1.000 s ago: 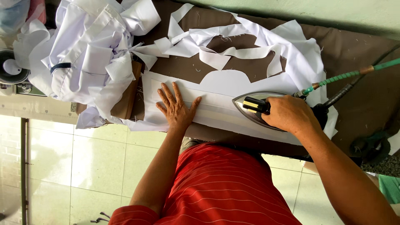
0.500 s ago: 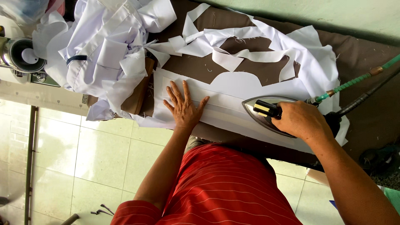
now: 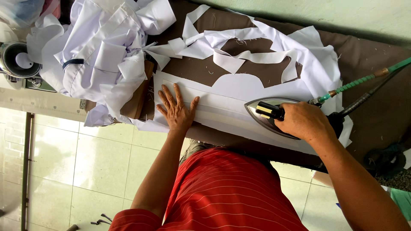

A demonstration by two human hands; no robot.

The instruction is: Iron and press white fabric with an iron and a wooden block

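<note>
**Iron on the white strip, flat hand holding the cloth**

The iron (image 3: 269, 116) sits soleplate-down on the long white fabric strip (image 3: 222, 112), near the front edge of the brown ironing board (image 3: 368, 60). The right hand (image 3: 305, 122) is closed around the iron's black handle, fingers wrapped over it. The left hand (image 3: 176, 112) lies flat and open on the same strip, fingers spread, gripping nothing, pressing the cloth down well apart from the iron's pointed tip. A green cord (image 3: 364, 79) runs from the back of the iron toward the right edge. Behind the strip, loose white fabric scraps (image 3: 239, 51) curl across the board. At the left end lies a heap of white garments (image 3: 102, 51). Below, a red striped shirt (image 3: 231, 192) and a pale tiled floor (image 3: 77, 162).
</note>
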